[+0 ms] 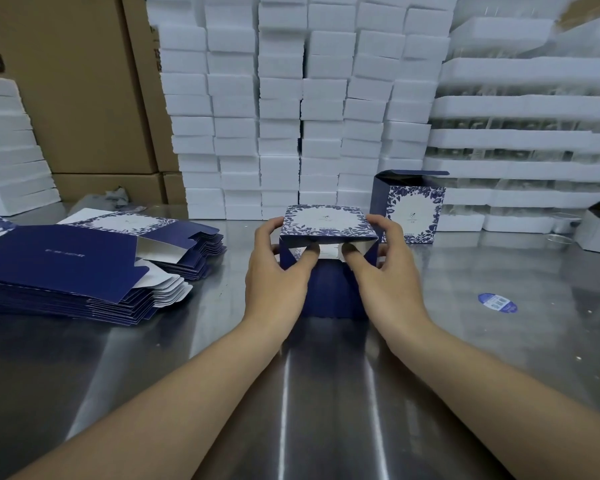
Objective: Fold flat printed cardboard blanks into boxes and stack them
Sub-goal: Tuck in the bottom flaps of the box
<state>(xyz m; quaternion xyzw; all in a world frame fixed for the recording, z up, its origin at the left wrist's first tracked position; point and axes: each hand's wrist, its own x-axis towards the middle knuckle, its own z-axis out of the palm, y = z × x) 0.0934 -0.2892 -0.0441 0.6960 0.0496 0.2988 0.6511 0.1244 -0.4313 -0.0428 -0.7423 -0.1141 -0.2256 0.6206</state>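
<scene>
Two hands are working on one box in the head view, the only view on offer. The half-formed box (329,292) stands on the steel table (499,358) at the middle of the scene, just beyond the wrists. Its floral printed panel faces up and away, and a plain navy face is turned near.

The left hand (278,271) grips the box's left side, with its fingers curled round the far edge and its thumb pushed into the open near end. The right hand (388,271) mirrors this on the right side, its thumb pressed in the same way. Under the thumbs, two small side flaps are bent inward and show their white undersides.

The step in hand looks like closing one end, with the side flaps tucked and held down. The next move probably calls for keeping those flaps pinned while a larger flap is swung over them and its tab seated in the slot. Letting go too soon could let the flaps spring back.

To the left, well apart, lies a fanned pile of flat blanks (66,268), navy side up. At the far right, near the right hand, a finished box (414,211) stands upright with its top flap open. White foam blocks (291,98) are walled up behind it.
</scene>
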